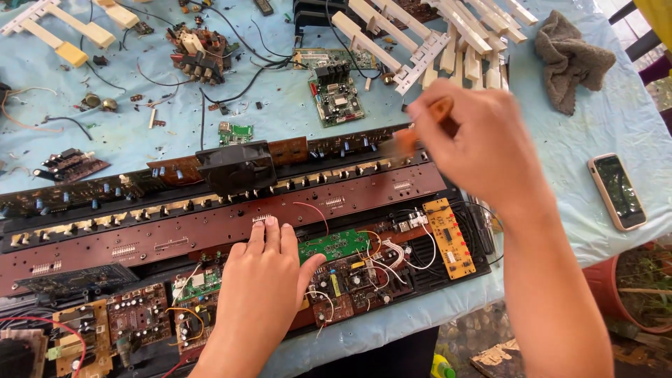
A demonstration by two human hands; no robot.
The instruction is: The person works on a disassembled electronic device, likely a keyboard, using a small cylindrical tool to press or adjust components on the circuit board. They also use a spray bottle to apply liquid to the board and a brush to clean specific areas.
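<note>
blue-clothed table (602, 133); phone (617, 191); rag (570, 59)

Left hand (269, 280), right hand (476, 150): bare forearms, no sleeves (no rings, watch or gloves).

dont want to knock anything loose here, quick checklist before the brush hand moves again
1. Left hand bracing the opened keyboard chassis: ok, flat on the boards.
2. Right hand grip on the orange-handled brush: cannot tell, blurred by motion.
3. Loose red wire near the green board: not ok, arcs up where a hand could snag it.
4. Black fan sitting on the long boards: cannot tell if fastened.
5. Phone on the blue cloth: ok, apart from the work.
</note>
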